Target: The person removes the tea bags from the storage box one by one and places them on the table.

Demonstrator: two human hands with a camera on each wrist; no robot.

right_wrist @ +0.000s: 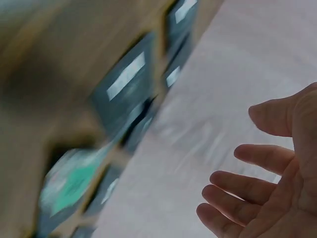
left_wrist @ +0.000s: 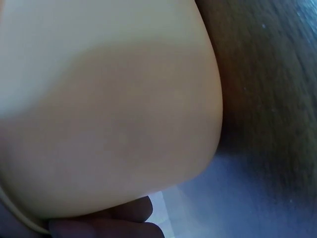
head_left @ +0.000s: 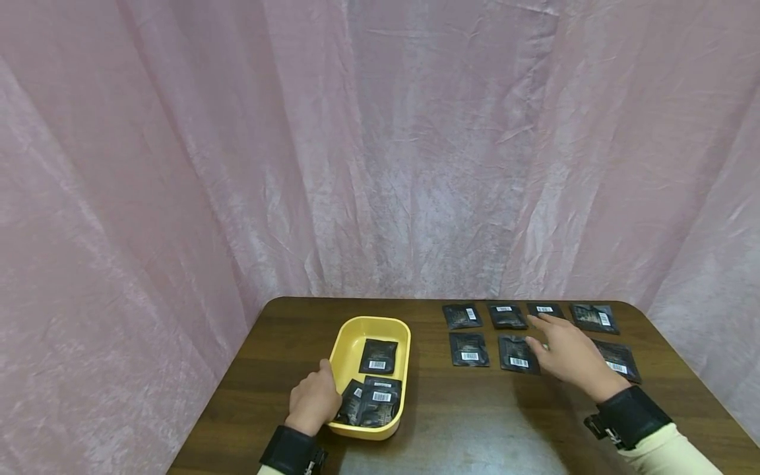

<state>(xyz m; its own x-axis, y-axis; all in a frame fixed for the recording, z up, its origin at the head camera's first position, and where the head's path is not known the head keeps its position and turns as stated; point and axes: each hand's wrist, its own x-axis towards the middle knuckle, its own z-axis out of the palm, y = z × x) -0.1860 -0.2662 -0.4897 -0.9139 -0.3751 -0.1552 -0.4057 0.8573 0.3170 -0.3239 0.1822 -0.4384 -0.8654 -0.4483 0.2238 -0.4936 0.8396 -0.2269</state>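
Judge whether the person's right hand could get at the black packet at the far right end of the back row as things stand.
Probably yes. The right hand hovers open over the rows, and the far-right packet lies flat on the table just beyond it, with nothing covering it.

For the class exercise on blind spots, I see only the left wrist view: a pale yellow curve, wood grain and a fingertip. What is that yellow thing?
Observer: A yellow tray on a brown table; the left hand grips its near left edge.
Operator: Anything in it?
Observer: Several black sachets; one lies flat at the back, the rest are piled at the front.
Operator: Where is the right hand?
Observer: The right hand is open above two rows of black sachets laid out on the table's right side, holding nothing.
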